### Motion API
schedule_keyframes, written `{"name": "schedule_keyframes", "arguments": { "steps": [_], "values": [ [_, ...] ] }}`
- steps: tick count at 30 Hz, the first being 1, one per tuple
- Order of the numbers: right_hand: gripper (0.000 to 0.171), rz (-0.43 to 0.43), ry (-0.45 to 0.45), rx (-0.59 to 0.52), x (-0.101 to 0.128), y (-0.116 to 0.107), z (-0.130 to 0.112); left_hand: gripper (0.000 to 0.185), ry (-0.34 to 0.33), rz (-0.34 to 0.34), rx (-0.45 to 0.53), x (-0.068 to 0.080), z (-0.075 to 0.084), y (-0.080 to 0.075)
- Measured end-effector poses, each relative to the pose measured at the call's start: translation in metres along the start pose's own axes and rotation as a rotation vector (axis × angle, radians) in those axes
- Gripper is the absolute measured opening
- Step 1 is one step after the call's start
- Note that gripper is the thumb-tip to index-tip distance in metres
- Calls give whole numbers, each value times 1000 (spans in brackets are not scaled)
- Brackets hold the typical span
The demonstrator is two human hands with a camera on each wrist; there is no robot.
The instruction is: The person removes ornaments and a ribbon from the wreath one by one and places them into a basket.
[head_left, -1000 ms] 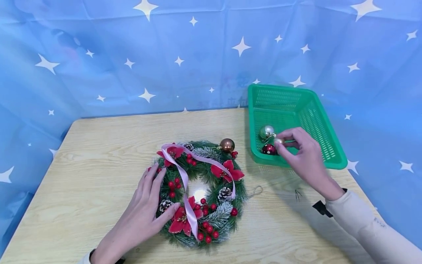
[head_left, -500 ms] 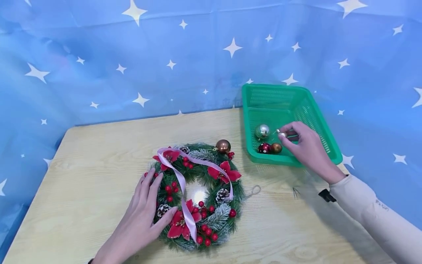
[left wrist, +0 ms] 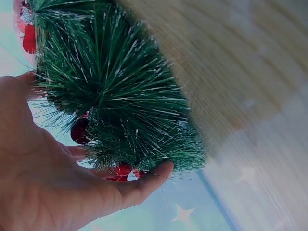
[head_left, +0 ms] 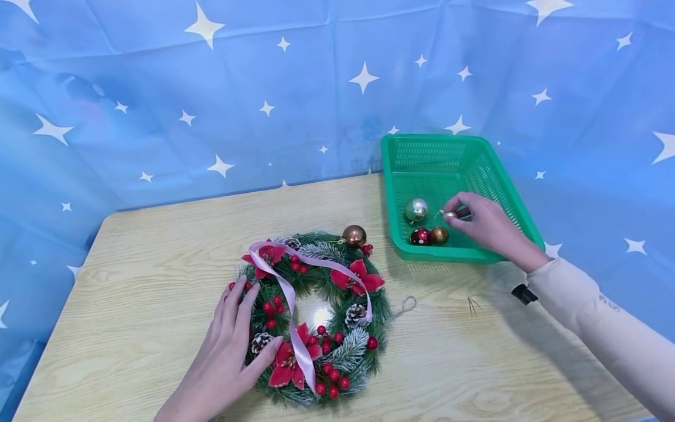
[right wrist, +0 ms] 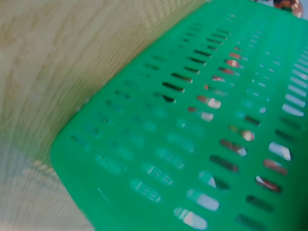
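Head view: a Christmas wreath is seen lying flat on the wooden table in the lower centre of the frame, with a pink ribbon draped across it and a copper bauble at its upper rim. The left hand is laid on the wreath's left side, fingers nearly straight and spread, thumb against the greenery. At centre right, a green plastic basket stands well apart from the wreath. The right hand is reached into it, and a small gold bauble is pinched between thumb and fingertips. A silver bauble, a red spotted bauble and another copper-coloured one lie just left of the grip. The wreath lies down and to the left of the pinched bauble; the right hand is the nearer to the basket.

Left wrist view: the pine needles and red berries are shown close up, cupped loosely by the open palm, which the head view cannot show.

Right wrist view: only the slotted basket wall and table are shown, blurred; the grip itself is not visible.
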State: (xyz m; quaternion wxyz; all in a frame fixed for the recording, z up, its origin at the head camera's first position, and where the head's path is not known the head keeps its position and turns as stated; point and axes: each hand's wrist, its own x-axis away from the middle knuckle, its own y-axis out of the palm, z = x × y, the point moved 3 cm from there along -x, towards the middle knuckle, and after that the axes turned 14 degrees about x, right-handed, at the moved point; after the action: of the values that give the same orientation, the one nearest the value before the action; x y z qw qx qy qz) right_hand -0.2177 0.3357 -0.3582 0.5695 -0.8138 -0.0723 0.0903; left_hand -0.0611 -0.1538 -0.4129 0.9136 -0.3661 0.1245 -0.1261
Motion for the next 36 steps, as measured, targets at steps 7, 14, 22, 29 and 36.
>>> {"name": "schedule_keyframes", "arguments": {
  "steps": [7,14,22,29,36],
  "values": [
    [18,-161,53,4,-11,3,20,95,-4,3,-1,0,0,1],
    [17,-263,43,7,-17,6,30,92,17,8,-8,0,0,0],
    [13,-349,6,16,-19,12,33,94,2,4,-9,0,-2,1],
    [15,-386,-40,14,-18,15,29,95,-19,2,-13,2,-1,0],
    [20,-381,-71,27,-15,16,31,97,-4,7,-7,1,0,-1]
  ]
}}
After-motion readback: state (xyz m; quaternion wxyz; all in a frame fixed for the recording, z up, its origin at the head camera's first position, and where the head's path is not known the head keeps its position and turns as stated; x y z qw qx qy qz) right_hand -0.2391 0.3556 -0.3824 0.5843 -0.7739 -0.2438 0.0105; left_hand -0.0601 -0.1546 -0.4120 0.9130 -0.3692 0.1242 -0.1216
